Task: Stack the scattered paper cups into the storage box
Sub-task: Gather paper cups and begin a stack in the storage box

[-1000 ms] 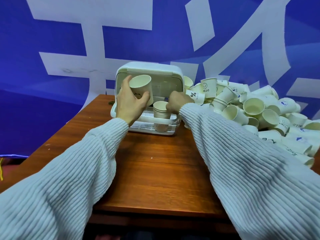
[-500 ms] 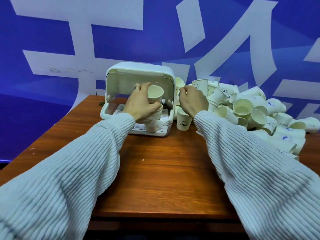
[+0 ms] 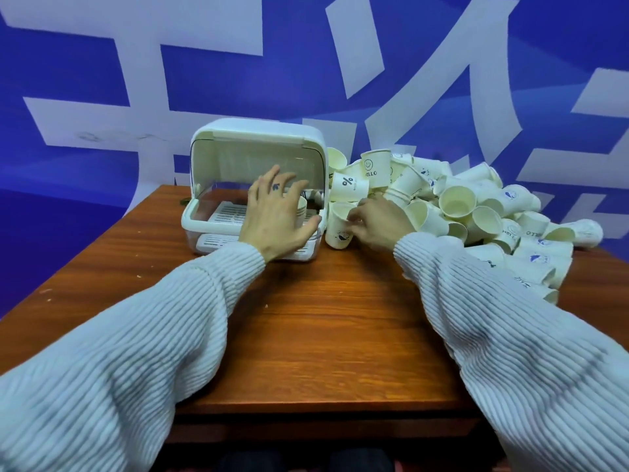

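A white storage box (image 3: 204, 219) with its clear lid raised stands at the back of the wooden table. Inside it, a short stack of paper cups (image 3: 302, 209) shows just past my left hand (image 3: 274, 216), whose fingers are spread in front of the stack and hold nothing. To the right of the box stands an upright paper cup (image 3: 338, 229); my right hand (image 3: 376, 223) pinches its rim. A big heap of scattered paper cups (image 3: 476, 212) covers the right side of the table.
The wooden table (image 3: 323, 335) has bare surface in front of the box and between my sleeves. A blue wall with large white shapes rises right behind the table. The heap reaches close to the table's right edge.
My left hand has let go of the cup it carried; that cup now sits on the stack in the box. My right hand has come down onto the upright cup beside the box.
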The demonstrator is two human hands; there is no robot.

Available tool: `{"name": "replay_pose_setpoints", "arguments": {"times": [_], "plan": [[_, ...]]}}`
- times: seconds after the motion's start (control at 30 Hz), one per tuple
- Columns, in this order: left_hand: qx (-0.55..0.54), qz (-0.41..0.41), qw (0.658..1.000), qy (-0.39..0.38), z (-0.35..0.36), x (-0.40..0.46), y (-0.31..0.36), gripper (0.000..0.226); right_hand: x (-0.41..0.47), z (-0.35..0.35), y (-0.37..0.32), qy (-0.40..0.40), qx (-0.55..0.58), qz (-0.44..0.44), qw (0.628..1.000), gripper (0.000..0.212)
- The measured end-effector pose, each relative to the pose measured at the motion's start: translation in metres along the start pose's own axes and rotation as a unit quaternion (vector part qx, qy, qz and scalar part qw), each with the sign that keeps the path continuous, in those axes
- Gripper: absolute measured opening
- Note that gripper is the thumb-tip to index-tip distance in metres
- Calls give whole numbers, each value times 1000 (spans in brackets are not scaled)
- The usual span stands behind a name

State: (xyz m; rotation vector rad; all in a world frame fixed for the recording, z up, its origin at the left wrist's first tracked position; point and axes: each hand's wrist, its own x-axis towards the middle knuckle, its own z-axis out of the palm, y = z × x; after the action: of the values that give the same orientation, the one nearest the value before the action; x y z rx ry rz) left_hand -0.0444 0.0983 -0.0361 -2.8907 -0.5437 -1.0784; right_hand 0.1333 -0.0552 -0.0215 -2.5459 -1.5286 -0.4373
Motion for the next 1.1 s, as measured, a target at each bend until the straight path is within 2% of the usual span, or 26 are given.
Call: {"name": "replay_pose_setpoints", "arguments": {"times": [0.1,0.2,0.27,0.33,0.43,0.47,0.53,0.6,0.7,0.73,0.8,0.93,1.1], "plan": [[-15,59,998,-13,5,1,19,73,-7,-11,-2,60,89,23,994,23],[-74,73,994,-24,10,8,41,81,-21,-29,-1,115,253,70,958,17],[-123,45,990,-46,12,14,60,91,-36,-43,1,83,363,51,927,19],[-167,9,984,-68,15,15,79,97,-50,-52,9,47,390,39,919,21],[-232,-19,971,-49,20,3,102,97,-67,-60,37,105,376,125,912,30],[-256,-26,966,-36,22,-3,108,97,-72,-62,48,114,338,154,921,30],[-292,-47,955,-15,27,-20,117,98,-86,-62,65,68,229,173,956,30],[-317,-67,946,-11,34,-37,120,97,-100,-59,74,-1,164,160,973,40],[-330,-67,942,-12,40,-54,116,95,-115,-51,78,-92,31,104,990,67],[-335,-66,940,-5,41,-55,113,93,-118,-48,80,-113,-13,84,990,69],[-346,-75,935,3,40,-56,109,91,-124,-45,83,-121,-67,52,989,60],[-360,-87,929,10,40,-55,105,91,-129,-47,86,-63,-80,23,995,24],[-388,-116,913,52,30,-53,101,78,-123,-58,74,120,18,29,992,20]]}}
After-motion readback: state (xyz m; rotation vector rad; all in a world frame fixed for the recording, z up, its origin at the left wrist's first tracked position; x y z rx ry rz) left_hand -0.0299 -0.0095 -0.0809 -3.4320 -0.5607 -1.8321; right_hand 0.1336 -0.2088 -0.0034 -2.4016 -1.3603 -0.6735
